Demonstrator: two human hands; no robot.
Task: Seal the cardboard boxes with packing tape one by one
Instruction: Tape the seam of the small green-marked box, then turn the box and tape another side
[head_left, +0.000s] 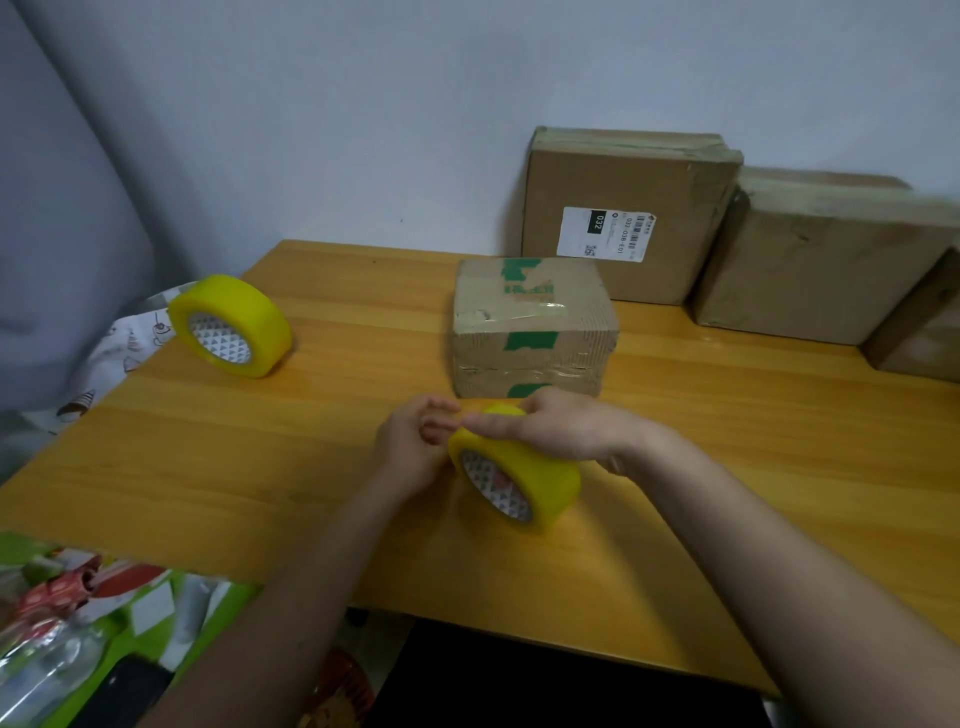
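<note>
A yellow roll of packing tape (524, 480) stands on edge near the middle of the wooden table (218, 467). My right hand (550, 423) lies over its top, fingers curled around the roll. My left hand (415, 444) is at the roll's left edge, its fingertips pinching at the tape surface. Just behind the hands sits a small cardboard box (532, 330) with green print and clear tape across it. A second yellow tape roll (231, 326) lies at the table's far left, untouched.
Against the wall at the back right stand a larger labelled box (628, 215), another brown box (815, 260) and part of a third (919, 338). Patterned cloth (124, 338) and plastic bags (78, 623) lie left of the table. A dark surface (545, 680) is below the front edge.
</note>
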